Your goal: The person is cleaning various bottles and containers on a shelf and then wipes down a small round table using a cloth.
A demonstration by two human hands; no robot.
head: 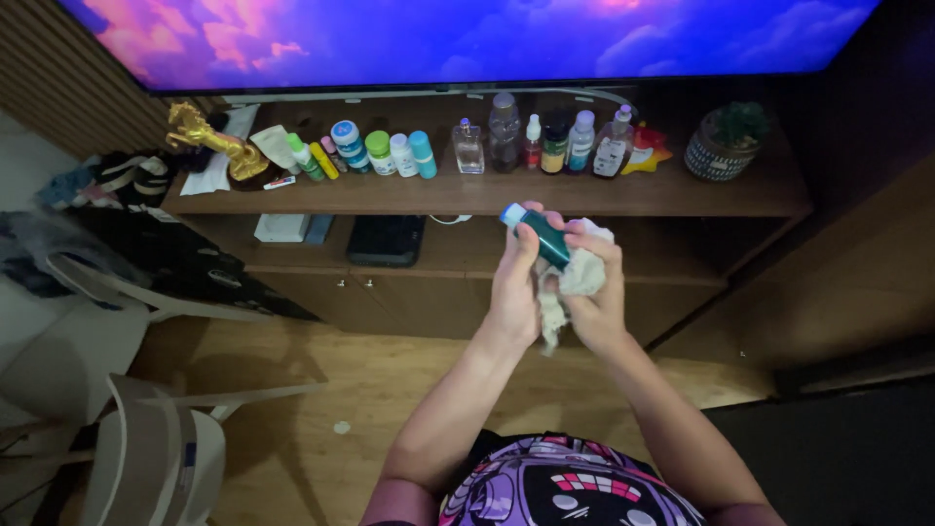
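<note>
Wooden shelf [409,195], row of bottles [545,141], gold horse figurine [209,136], potted plant [729,141]

Bottle [539,234] held between left hand [513,282] and right hand [596,292], cloth [582,276] right of it; shelf [682,195] behind, screen [467,39] above.

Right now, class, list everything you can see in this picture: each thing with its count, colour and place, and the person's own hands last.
Small bottle: one, dark green with blue cap, held in both hands.
Cloth: one, white, bunched against the bottle in the right hand.
Shelf: one, brown wood, under the screen.
Screen: one, purple and blue sky picture, top.
Bottles and jars: more than a dozen, mixed colours, in a row on the shelf.
Horse figure: one, gold, shelf's left end.
Potted plant: one, green, patterned pot, shelf's right end.
Chairs: two, white, lower left.
Left hand: grip on the bottle.
Right hand: grip on cloth and bottle.
</note>
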